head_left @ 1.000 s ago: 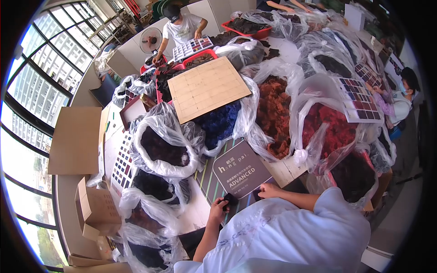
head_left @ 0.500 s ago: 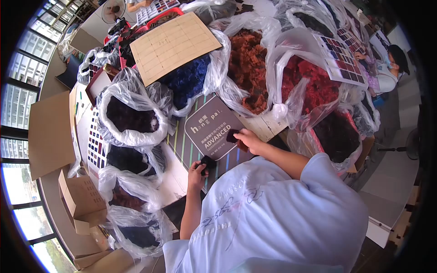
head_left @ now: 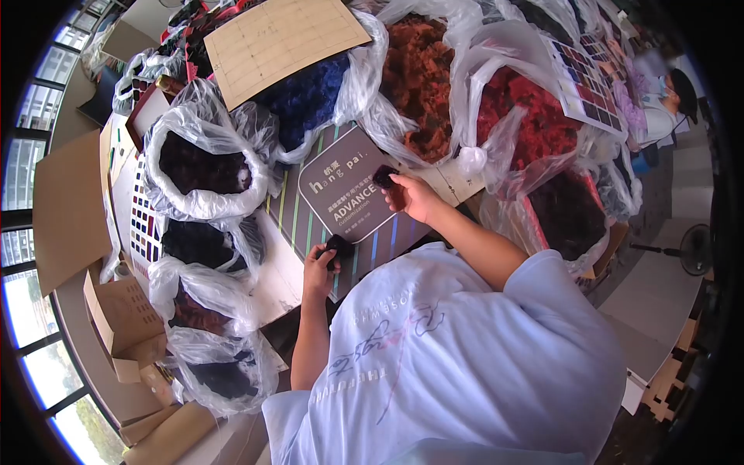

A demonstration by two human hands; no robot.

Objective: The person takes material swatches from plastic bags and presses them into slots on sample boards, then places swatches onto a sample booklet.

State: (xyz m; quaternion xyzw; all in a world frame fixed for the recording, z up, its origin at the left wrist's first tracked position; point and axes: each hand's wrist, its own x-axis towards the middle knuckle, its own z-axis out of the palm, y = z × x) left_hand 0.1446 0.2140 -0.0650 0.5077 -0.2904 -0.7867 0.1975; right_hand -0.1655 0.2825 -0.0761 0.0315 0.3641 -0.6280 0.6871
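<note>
My left hand is closed on a fluffy black tuft of fibre at the near left edge of a dark printed box. Over the box's right side, my right hand pinches a dark tuft of fibre, which sticks out past the fingertips. Both tufts are above the box's lettered label; whether they touch it I cannot tell.
Plastic bags of blue, orange-brown and red fibre surround the box. Several bags of dark fibre stand at left. A cardboard sheet covers part of the blue. At far right sits another person beside a swatch card.
My right hand has turned, and its tuft now points up and left; the reddish-brown part below it no longer shows clearly. My left hand still grips its tuft. The whole view has shifted slightly.
</note>
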